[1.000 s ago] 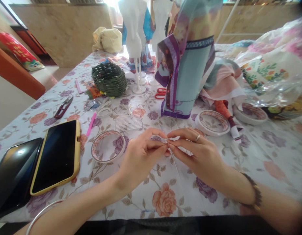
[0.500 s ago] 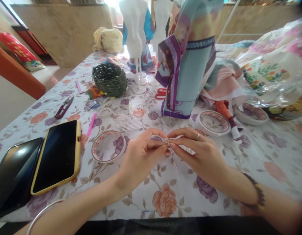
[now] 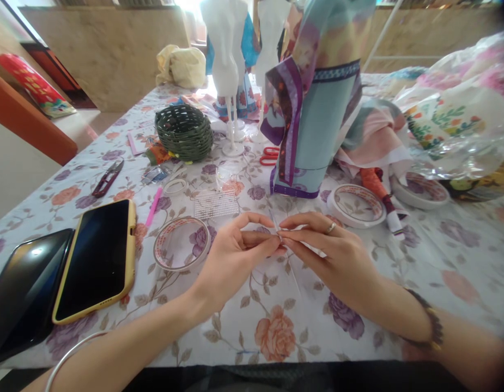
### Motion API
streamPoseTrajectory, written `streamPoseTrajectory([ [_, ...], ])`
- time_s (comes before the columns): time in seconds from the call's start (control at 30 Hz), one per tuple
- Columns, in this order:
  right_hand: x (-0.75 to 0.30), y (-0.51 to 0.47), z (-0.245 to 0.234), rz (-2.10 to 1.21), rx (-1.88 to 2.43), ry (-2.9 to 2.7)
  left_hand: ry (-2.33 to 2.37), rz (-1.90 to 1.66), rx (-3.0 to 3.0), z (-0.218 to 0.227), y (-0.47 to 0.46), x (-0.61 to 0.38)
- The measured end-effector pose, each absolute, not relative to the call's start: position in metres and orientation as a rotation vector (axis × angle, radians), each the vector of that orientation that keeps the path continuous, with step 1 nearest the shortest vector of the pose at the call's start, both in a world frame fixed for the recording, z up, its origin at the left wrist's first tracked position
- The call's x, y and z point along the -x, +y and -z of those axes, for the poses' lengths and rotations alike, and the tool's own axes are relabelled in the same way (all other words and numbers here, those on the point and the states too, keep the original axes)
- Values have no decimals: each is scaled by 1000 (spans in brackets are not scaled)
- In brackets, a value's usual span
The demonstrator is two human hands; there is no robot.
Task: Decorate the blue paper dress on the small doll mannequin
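Just above the tablecloth, my left hand (image 3: pixel 241 253) and my right hand (image 3: pixel 331 247) meet fingertip to fingertip. Both pinch a thin pale strip (image 3: pixel 292 271), whose ends stick out above and below the fingers; its exact kind is too fine to make out. A ring sits on a right finger. Left of my left hand lies a roll of white tape (image 3: pixel 156 245), with a sheet of small beads (image 3: pixel 217 204) behind it. Another tape roll (image 3: pixel 337 215) lies beyond my right hand.
Two phones (image 3: pixel 98 261) (image 3: pixel 23 294) lie at left, near thread snips (image 3: pixel 108 178) and a pink stick (image 3: pixel 154 207). Farther back stand a dark woven basket (image 3: pixel 184 144), white doll mannequins (image 3: pixel 223 54), red-handled scissors (image 3: pixel 270 155) and a dressed form (image 3: pixel 323 125). Plastic-wrapped items (image 3: pixel 460 120) crowd the right.
The fingertips have shifted slightly against each other, and more of the pale strip shows above them. Both hands stay in nearly the same place; the whole view has moved a little.
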State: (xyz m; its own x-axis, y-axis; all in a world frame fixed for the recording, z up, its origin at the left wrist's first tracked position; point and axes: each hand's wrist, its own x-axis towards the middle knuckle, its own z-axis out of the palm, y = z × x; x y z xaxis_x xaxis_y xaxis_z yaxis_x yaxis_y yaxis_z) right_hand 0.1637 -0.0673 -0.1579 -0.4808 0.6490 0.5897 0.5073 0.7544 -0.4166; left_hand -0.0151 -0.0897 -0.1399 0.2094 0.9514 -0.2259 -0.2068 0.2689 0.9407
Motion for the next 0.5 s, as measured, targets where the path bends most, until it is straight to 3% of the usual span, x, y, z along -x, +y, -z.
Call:
streamPoseTrajectory([
  [0.5, -164, -68, 157, -246, 842, -2213, 1035, -992, -918, 142, -89, 16],
])
